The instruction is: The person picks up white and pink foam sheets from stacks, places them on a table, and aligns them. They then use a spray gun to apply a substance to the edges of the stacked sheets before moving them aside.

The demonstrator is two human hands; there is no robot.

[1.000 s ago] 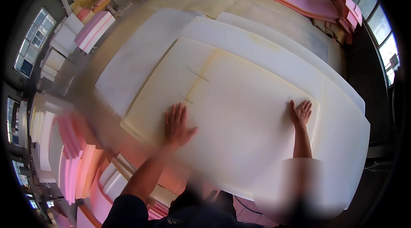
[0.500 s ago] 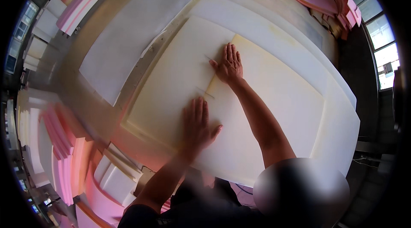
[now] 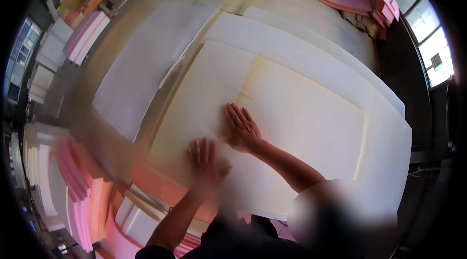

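both hands, left hand and right hand, fingers spread flat and grasping nothing, press the foam sheet, seemingly smoothing it; the next move likely needs even pressure outward.

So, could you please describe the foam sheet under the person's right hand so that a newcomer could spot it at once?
Start at the big worktable stacked with pale foam. On top of the wide white sheets lie two cream pieces side by side, meeting at a seam. The right hand presses flat by that seam; the yellowish sheet right of it is yellower than its paler neighbour.
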